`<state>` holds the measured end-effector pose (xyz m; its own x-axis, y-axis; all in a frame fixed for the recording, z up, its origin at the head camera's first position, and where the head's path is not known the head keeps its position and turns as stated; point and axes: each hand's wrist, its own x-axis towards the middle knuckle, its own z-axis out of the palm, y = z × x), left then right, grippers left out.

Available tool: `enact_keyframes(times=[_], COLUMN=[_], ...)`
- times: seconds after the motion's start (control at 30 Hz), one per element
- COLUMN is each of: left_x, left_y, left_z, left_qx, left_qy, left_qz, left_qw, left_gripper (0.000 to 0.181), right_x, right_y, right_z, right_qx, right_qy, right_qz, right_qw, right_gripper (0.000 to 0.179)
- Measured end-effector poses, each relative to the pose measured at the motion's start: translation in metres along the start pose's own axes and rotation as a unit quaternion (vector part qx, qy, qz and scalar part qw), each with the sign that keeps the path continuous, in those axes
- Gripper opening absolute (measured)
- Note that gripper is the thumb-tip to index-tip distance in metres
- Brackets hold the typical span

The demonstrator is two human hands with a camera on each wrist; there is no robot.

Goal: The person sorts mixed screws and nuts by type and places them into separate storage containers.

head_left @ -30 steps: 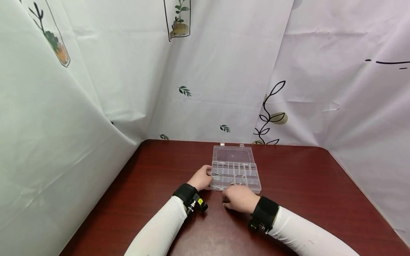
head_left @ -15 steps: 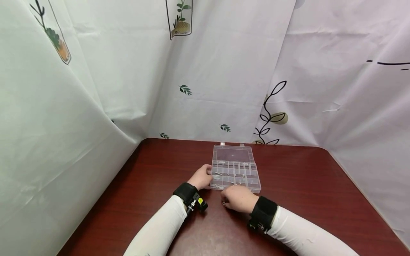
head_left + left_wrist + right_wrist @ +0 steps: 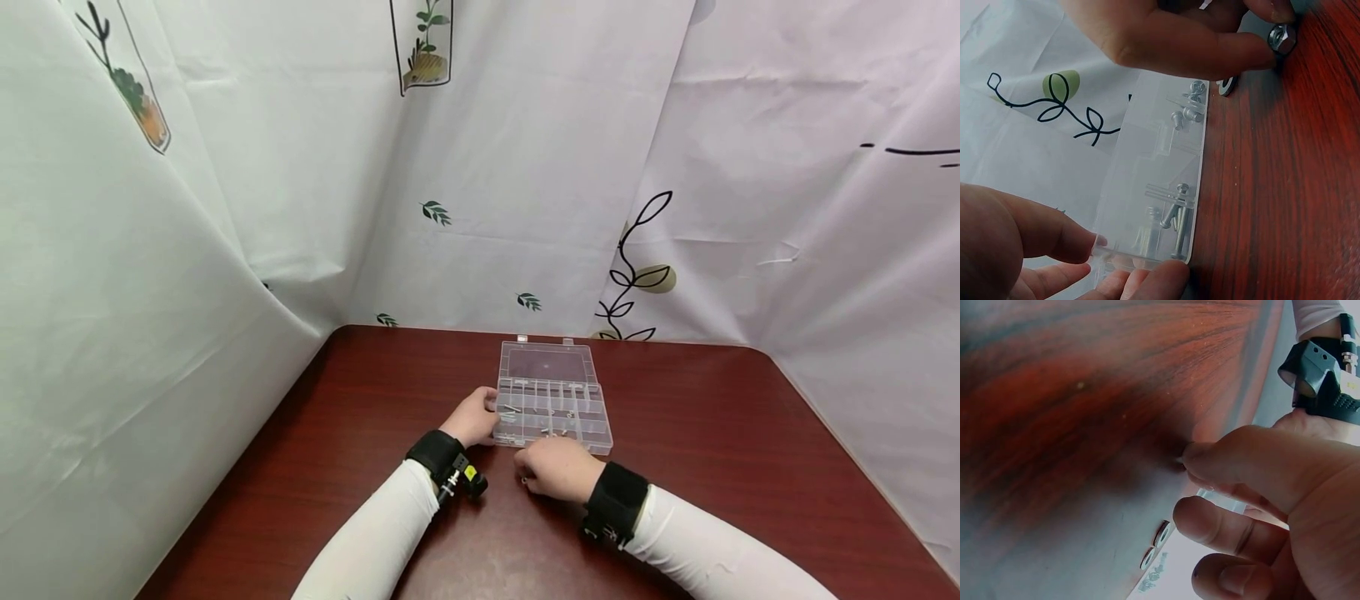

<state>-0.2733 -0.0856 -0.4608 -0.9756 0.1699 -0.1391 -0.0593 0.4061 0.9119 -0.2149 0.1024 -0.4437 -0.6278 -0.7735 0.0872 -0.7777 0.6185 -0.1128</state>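
Observation:
A clear plastic compartment box (image 3: 562, 417) lies on the table with its lid (image 3: 547, 362) raised back. My left hand (image 3: 472, 417) grips the box's left end, thumb and fingers round its corner in the left wrist view. Several bolts (image 3: 1179, 215) lie inside that end, and shorter screws (image 3: 1188, 115) sit further along. Just in front of the box, my right hand (image 3: 558, 469) pinches a shiny metal hex nut (image 3: 1282, 39) between thumb and fingertip, low over the tabletop. The right wrist view mostly hides the nut behind the thumb (image 3: 1210, 459).
Two washers (image 3: 1162, 534) lie on the dark red wooden table (image 3: 397, 367) beside the right hand. A white printed curtain (image 3: 525, 167) hangs behind the table and along its sides. Both wrists carry black camera straps (image 3: 617, 504).
My right hand has shifted slightly left, keeping its pinch on the nut. The left hand and the box stay in place.

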Motion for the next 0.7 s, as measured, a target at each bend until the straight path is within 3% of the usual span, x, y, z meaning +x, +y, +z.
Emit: enact_keyframes(times=[0.3, 0.7], left_x=[-0.001, 0.004], left_y=[0.002, -0.004], left_z=[0.0, 0.001], left_qx=[-0.004, 0.004], left_qy=[0.002, 0.003], left_qz=[0.001, 0.004], left_qw=[1.0, 1.0], left_gripper=[0.049, 0.05], right_x=[-0.001, -0.006], right_y=[0.003, 0.015], right_z=[0.004, -0.003], right_qx=[-0.003, 0.018], right_qy=[-0.001, 0.068], right_qz=[0.018, 0.085], right_qw=[0.9998, 0.9939], right_gripper=[0.026, 0.016])
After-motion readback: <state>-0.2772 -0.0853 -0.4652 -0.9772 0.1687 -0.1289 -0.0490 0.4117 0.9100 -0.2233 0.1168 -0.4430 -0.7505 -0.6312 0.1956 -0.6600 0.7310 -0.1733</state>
